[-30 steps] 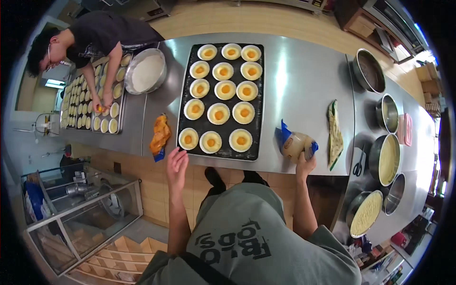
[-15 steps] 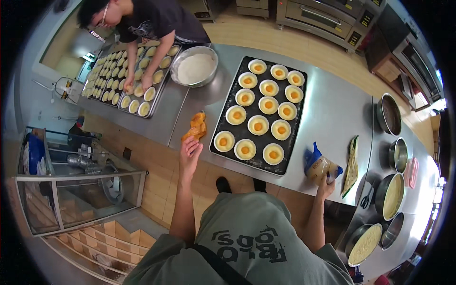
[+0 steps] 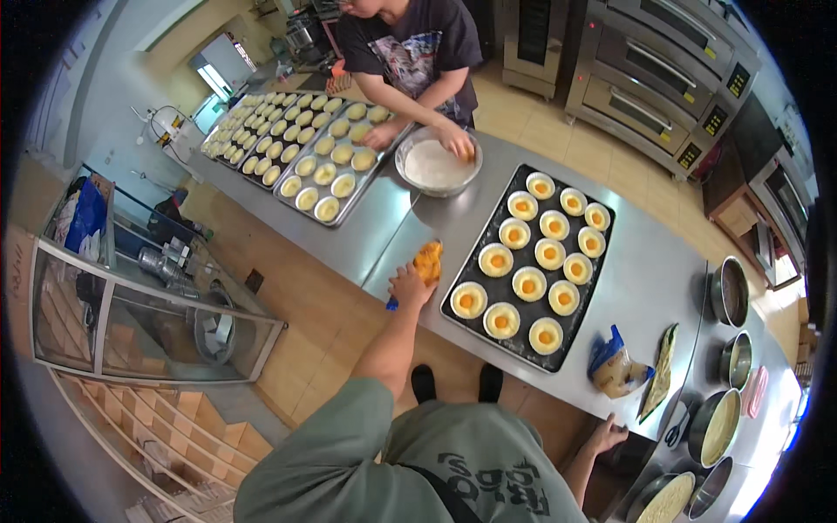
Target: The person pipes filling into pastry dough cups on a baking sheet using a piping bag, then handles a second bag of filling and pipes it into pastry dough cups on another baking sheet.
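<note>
My left hand (image 3: 408, 286) is wrapped round an orange-filled plastic bag (image 3: 427, 261), which looks like a piping bag, at the table's near edge. Orange filling bulges out past my fingers, and a blue bit shows at the wrist side. Just right of it lies a black tray (image 3: 558, 350) with several white paper cups of pale batter, each with an orange centre (image 3: 529, 285). My right hand (image 3: 604, 435) is off the table's near edge, fingers apart, holding nothing. Above it a cream-filled clear bag with blue ends (image 3: 617, 375) rests on the table.
Across the table a co-worker's hand (image 3: 455, 139) is at a metal bowl of white powder (image 3: 433, 190). More trays of filled cups (image 3: 338, 218) stand at the far left. Right are a long patterned cloth-like piece (image 3: 660, 375), scissors (image 3: 676, 427) and several round pans (image 3: 717, 427).
My right hand has let go of the cream-filled bag and drawn back. My left hand has taken a fuller grip on the orange bag. The co-worker's hand has moved to the powder bowl.
</note>
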`<move>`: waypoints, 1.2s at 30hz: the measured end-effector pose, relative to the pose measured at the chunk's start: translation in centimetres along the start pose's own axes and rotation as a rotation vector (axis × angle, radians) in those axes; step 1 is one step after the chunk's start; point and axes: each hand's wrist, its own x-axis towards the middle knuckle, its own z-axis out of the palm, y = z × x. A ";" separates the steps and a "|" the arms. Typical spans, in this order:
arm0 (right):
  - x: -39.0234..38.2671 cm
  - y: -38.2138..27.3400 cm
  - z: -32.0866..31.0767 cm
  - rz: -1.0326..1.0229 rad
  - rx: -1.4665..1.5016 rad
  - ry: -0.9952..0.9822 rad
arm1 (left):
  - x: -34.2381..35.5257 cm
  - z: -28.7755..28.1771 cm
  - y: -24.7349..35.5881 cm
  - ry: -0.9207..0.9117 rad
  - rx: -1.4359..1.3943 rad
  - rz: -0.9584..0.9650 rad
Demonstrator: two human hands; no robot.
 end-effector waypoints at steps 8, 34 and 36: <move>-6.9 2.4 -1.4 -0.019 0.057 -0.187 | 4.0 2.6 -9.7 0.070 -0.363 0.202; -17.6 -39.7 -5.6 -0.320 0.480 -1.572 | -25.6 -21.4 16.3 -0.949 -1.119 1.003; -16.6 -38.3 -6.6 -0.194 0.669 -1.654 | -27.6 -21.5 17.9 -0.979 -0.970 1.004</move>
